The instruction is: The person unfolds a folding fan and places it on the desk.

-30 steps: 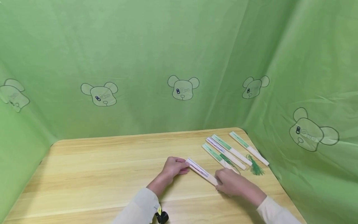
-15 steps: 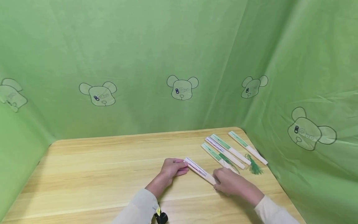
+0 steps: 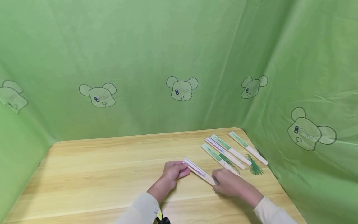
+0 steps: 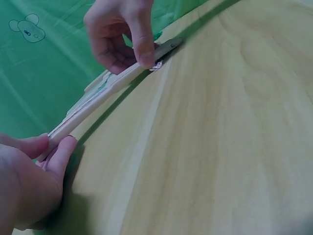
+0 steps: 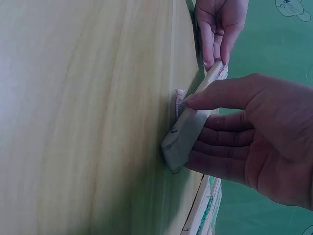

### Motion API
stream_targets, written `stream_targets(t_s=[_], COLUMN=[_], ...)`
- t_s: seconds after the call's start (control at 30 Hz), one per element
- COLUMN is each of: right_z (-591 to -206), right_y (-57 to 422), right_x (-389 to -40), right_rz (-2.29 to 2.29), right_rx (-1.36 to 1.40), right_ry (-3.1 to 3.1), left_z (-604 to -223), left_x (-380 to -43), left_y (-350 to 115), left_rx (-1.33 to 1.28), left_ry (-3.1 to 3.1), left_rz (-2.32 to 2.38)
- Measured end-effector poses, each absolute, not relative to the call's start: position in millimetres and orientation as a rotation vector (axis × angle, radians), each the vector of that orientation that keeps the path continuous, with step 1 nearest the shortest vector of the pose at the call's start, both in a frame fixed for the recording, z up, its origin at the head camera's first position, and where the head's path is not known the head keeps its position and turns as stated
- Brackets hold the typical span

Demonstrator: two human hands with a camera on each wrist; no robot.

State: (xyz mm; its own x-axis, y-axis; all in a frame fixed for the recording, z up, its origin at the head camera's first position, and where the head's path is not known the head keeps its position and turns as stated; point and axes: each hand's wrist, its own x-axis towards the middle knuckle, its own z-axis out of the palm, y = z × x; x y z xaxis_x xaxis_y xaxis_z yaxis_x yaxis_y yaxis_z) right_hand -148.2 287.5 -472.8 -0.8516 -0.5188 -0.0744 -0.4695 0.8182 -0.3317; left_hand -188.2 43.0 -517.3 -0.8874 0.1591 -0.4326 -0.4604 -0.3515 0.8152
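Head view has a folded fan (image 3: 196,169) over the wooden table (image 3: 98,183), right of its middle, the far-left end pinched by the left hand (image 3: 171,173) and the near-right end by the right hand (image 3: 230,183), thumb opposite fingers on each. Four other folded fans (image 3: 233,151) lie to the far right, a green tassel (image 3: 255,168) near the rightmost; the right wrist view shows a pale cord (image 5: 178,104) beside the right hand's thumb.
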Motion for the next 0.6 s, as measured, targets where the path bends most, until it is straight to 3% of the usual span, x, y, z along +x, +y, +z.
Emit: stream_targets(t_s=[0.6], right_z=[-484], right_y=[282], right_x=[-154], right_rz=[-0.814], right_rx=[-0.576], right_ry=[2.698], left_z=[-515], left_x=[-186], left_y=[22], left_rx=[-0.304], left_ry=[1.565], left_rz=[2.312])
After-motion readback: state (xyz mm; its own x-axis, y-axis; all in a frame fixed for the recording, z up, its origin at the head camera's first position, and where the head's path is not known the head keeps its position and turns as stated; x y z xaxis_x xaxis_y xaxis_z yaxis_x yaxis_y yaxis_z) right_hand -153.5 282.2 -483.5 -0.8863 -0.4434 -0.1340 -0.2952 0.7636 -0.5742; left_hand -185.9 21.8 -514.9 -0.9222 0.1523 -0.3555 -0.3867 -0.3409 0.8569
